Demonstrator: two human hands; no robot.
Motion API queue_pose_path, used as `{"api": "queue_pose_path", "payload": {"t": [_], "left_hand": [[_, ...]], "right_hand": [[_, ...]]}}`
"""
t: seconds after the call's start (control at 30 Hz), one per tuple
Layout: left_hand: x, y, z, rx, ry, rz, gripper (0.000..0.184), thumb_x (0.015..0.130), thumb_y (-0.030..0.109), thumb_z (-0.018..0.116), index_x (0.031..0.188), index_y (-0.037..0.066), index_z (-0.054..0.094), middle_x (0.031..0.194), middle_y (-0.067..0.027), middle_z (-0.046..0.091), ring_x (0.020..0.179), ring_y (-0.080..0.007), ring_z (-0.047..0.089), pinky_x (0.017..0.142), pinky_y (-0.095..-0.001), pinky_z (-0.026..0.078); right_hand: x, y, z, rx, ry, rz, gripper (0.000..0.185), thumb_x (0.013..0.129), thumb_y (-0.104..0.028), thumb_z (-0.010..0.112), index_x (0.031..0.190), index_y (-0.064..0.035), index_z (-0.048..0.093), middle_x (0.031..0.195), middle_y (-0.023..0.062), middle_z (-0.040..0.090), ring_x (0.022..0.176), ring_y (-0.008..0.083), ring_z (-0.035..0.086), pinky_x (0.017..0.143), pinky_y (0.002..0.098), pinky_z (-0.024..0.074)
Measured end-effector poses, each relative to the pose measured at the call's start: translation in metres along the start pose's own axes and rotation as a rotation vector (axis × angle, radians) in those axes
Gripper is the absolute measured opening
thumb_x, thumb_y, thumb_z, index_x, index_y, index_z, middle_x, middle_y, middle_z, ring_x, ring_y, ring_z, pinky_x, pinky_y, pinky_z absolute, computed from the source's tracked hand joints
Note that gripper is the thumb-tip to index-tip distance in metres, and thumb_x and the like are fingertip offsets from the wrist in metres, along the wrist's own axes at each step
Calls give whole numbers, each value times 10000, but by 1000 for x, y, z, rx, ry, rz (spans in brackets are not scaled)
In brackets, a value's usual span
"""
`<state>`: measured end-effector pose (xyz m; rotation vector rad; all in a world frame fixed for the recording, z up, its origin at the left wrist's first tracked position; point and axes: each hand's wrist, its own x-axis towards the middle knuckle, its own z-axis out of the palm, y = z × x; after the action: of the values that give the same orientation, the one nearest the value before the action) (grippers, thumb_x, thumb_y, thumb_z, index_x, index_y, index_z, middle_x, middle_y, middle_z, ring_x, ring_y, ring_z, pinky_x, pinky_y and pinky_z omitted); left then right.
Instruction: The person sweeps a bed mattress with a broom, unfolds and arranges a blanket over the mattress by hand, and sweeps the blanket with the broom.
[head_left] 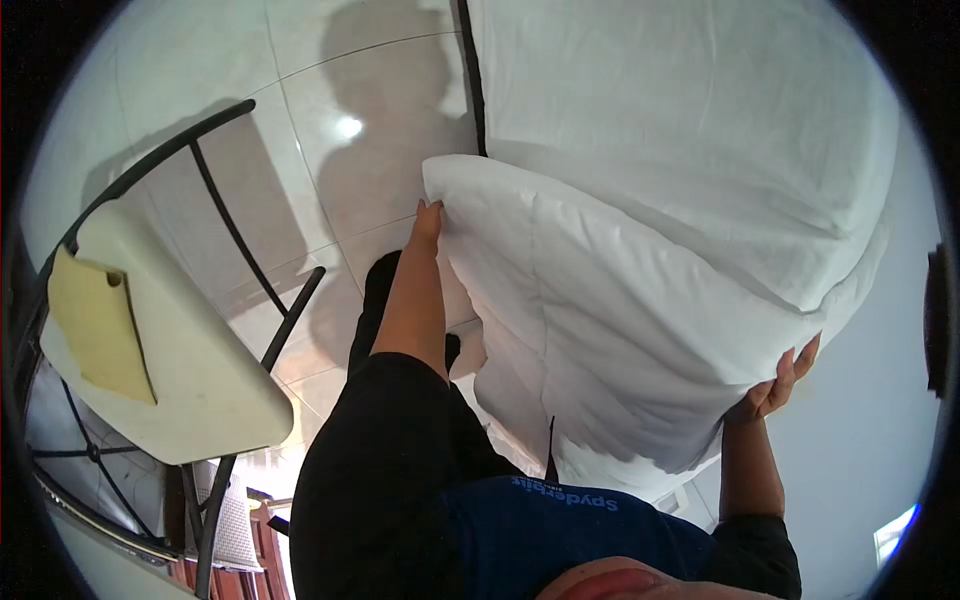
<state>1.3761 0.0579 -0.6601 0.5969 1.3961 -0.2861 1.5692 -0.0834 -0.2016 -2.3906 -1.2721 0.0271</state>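
A white sheet (600,290) hangs in loose folds over the near end of a white-covered mattress (680,100). My left hand (429,220) is closed on the sheet's left edge, the thumb and a finger showing at its border. At the right, my right hand (778,385) grips the sheet near the mattress corner, fingers bent around the cloth. Part of that palm is hidden by the fabric. Between my two hands the cloth is stretched along its top edge and droops below.
To the left stands a chair with a black metal frame and cream seat (190,340), a yellow piece (100,325) lying on it. Pale floor tiles (370,110) run along the mattress's left side. A light wall (850,440) rises at the right.
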Motion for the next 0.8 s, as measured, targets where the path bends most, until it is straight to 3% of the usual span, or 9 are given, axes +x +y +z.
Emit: {"api": "queue_pose_path", "payload": {"t": [0.2, 0.27, 0.3, 0.37, 0.47, 0.53, 0.63, 0.8], "left_hand": [[-31, -4, -28, -435, -328, -77, 460, 808, 299, 460, 1134, -12, 370, 1072, -143, 478, 1019, -254, 443, 854, -345, 356], [-50, 5, -47, -556, -192, -100, 423, 834, 313, 406, 1147, 29, 383, 1117, -118, 467, 1007, -246, 455, 881, -390, 344], [-67, 16, -57, -589, -151, -37, 402, 839, 306, 400, 1131, 29, 395, 1109, -117, 472, 998, -250, 462, 873, -389, 355], [-99, 37, -79, -646, -48, 68, 371, 837, 293, 412, 1072, 7, 428, 1051, -125, 496, 945, -258, 492, 830, -377, 391], [-110, 57, -122, -761, 3, 185, 334, 836, 272, 418, 1006, -11, 464, 996, -129, 519, 901, -266, 514, 792, -384, 418], [-133, 87, -141, -750, 131, 212, 353, 836, 286, 416, 1029, -8, 443, 1021, -131, 503, 914, -277, 505, 787, -410, 418], [-146, 119, -176, -764, 202, 349, 392, 835, 308, 415, 1089, 10, 396, 1069, -146, 474, 941, -295, 490, 787, -430, 418], [-161, 165, -196, -710, 276, 385, 411, 840, 309, 406, 1133, 25, 352, 1111, -157, 440, 959, -310, 477, 791, -429, 418]], "right_hand": [[7, -4, -1, -21, -17, -26, 298, 809, -176, 342, 1060, -113, 488, 1273, 252, 214, 1180, 384, 219, 945, 492, 182], [21, -12, -3, -128, -71, -87, 289, 783, -135, 343, 1011, -101, 518, 1259, 243, 258, 1172, 385, 239, 950, 501, 159], [27, -16, -4, -132, -48, -91, 289, 783, -135, 343, 1011, -101, 518, 1259, 243, 258, 1172, 385, 239, 950, 501, 159], [34, -25, -6, -148, -41, -57, 249, 723, -85, 387, 834, -108, 608, 1190, 180, 400, 1160, 354, 286, 960, 498, 122], [45, -38, -16, -177, -50, -47, 251, 696, -22, 366, 771, -73, 601, 1141, 153, 465, 1167, 350, 282, 969, 495, 64], [55, -49, -25, -165, -14, -32, 253, 692, -10, 365, 757, -71, 602, 1120, 140, 484, 1168, 344, 282, 971, 493, 54], [66, -61, -33, -110, 27, 10, 258, 683, 12, 364, 729, -67, 605, 1078, 116, 523, 1172, 332, 282, 973, 488, 32], [83, -70, -40, -130, 1, 33, 245, 700, -7, 378, 757, -67, 609, 1059, 90, 538, 1176, 307, 285, 973, 484, 7]]}}
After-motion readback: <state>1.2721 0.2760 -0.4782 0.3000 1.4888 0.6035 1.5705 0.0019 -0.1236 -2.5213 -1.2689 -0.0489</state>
